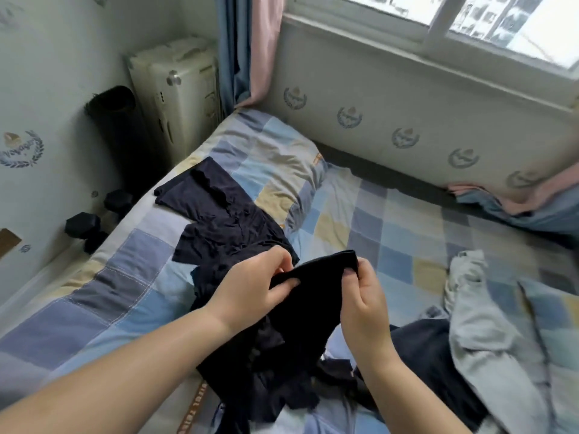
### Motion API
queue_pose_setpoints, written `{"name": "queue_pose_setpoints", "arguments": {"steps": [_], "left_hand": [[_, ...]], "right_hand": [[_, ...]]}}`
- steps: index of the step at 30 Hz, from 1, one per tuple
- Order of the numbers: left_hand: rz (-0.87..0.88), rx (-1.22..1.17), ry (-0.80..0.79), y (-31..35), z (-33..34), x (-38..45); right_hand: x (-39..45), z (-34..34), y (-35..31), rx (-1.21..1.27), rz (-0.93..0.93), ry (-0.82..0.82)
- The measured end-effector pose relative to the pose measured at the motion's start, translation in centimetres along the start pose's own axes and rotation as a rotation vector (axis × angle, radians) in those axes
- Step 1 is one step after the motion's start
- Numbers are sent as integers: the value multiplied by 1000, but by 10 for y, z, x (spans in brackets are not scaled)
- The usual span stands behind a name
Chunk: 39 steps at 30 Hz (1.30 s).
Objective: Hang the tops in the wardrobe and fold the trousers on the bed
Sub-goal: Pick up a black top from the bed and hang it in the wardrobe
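Blue "Voyage" crest [21,149] on wall [62,42]

Ahead of your hands the bed [391,220] lies bare between the pillow [275,170] and the wall under the window, so you could reach there freely. On your left, dark clothes [219,214] cover the quilt from the pillow's near edge down to your hands, and off that bedside stand dumbbells [84,227], a rolled mat [116,120] and a heater [175,89]. On your right, a pale garment [488,324] and a dark one [432,355] take up the near corner.
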<state>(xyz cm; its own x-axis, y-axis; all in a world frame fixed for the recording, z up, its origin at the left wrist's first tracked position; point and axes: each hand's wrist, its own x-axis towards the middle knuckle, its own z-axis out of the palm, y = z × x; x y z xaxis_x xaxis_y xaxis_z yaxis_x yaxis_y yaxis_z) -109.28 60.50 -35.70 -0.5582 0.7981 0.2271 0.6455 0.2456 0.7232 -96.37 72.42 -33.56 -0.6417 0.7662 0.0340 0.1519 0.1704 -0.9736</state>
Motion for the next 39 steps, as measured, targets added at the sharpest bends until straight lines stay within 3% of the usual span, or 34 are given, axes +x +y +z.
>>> {"name": "queue_pose_setpoints", "arguments": {"steps": [9,15,19,22,24,28,31,36,39], "left_hand": [[225,-163,-97,140,11,-38],[407,-182,-317,194,26,-68],[651,-72,-506,220,42,-89],[689,-1,-659,234,59,-106],[718,18,-720,242,68,-119],[942,84,-848,275,89,-157],[1064,286,-938,300,102,-190],[1089,334,-978,345,115,-243],[1000,69,-1154,387,119,-290]], "right_hand": [[-85,-107,-94,-11,-72,295],[-164,-138,-123,0,-51,719],[-239,-160,-139,-40,-53,1059],[-297,-175,-152,-44,-70,1300],[-329,-179,-159,-68,-62,1398],[-408,-176,-168,-124,-55,1578],[-471,-176,-180,-118,-78,1740],[-556,-176,-198,-207,-122,1849],[-622,-180,-200,-195,-62,1992]]}}
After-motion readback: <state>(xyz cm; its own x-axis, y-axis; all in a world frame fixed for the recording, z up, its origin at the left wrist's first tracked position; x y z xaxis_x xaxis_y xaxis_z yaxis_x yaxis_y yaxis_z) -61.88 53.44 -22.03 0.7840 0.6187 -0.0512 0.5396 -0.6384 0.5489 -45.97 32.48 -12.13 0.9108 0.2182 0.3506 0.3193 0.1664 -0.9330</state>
